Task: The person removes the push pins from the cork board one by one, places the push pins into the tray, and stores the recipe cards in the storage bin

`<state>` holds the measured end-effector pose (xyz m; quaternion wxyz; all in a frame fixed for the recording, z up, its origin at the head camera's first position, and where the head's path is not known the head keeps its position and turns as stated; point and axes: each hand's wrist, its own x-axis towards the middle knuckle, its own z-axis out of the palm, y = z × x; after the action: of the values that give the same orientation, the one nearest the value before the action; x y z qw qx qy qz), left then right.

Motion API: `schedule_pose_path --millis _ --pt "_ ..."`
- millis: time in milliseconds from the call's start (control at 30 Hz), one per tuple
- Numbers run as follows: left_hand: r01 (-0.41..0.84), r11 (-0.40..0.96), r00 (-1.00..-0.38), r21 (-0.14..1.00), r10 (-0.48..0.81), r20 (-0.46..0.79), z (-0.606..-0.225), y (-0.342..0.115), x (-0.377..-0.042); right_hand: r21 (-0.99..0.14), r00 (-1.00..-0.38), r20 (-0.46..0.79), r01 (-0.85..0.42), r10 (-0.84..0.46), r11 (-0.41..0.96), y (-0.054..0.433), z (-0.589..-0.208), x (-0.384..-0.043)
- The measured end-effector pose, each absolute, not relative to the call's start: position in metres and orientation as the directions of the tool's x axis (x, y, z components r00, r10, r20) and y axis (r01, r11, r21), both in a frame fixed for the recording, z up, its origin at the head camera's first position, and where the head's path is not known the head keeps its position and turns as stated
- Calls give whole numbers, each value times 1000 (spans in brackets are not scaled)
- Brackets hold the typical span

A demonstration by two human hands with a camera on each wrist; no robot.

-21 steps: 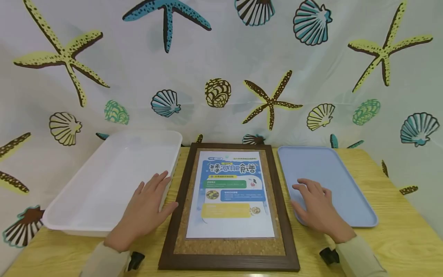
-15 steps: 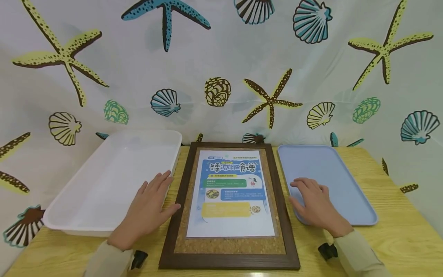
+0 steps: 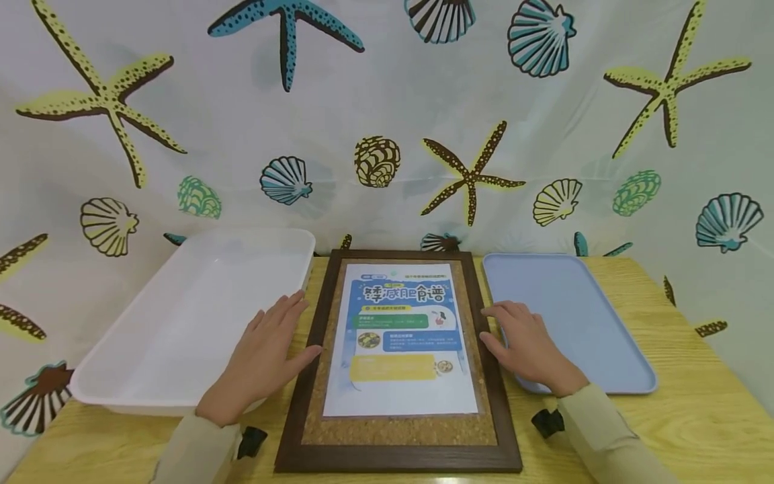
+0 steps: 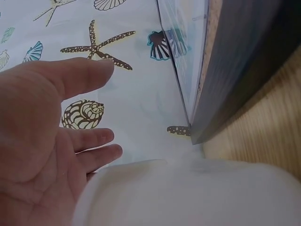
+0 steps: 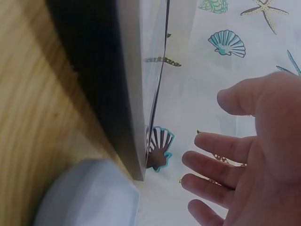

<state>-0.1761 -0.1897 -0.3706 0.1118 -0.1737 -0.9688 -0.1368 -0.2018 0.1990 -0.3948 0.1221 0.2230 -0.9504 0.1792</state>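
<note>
A dark brown picture frame with a cork backing lies between my hands. On it is a printed sheet with a blue header and green, blue and yellow blocks. My left hand hovers over the right edge of a white tray, thumb toward the frame's left side. My right hand is between the frame's right side and a blue tray, its fingertips near the frame's edge. In both wrist views the fingers are extended and grip nothing; a gap shows between each hand and the frame.
Everything stands on a light wooden table. Behind it hangs a white cloth printed with starfish and shells. Dark camera mounts sit at my wrists, beside beige sleeves.
My right hand has moved left, from over the blue tray toward the frame's right edge. The left hand has shifted slightly right, toward the frame. Frame and trays stay in place.
</note>
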Motion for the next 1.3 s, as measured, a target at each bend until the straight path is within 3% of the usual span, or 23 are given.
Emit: schedule_pose_path --millis 500,833,1300 --pt "358 893 -923 274 292 252 -369 -175 -181 -318 -833 336 -539 -439 780 168 -388 -219" --pt "393 818 -919 420 333 210 -364 -159 -183 -366 -851 282 -522 -442 771 151 -389 -230" --pt "374 823 -927 428 312 209 -372 -151 -192 -406 -875 220 -485 -432 775 132 -392 -237"
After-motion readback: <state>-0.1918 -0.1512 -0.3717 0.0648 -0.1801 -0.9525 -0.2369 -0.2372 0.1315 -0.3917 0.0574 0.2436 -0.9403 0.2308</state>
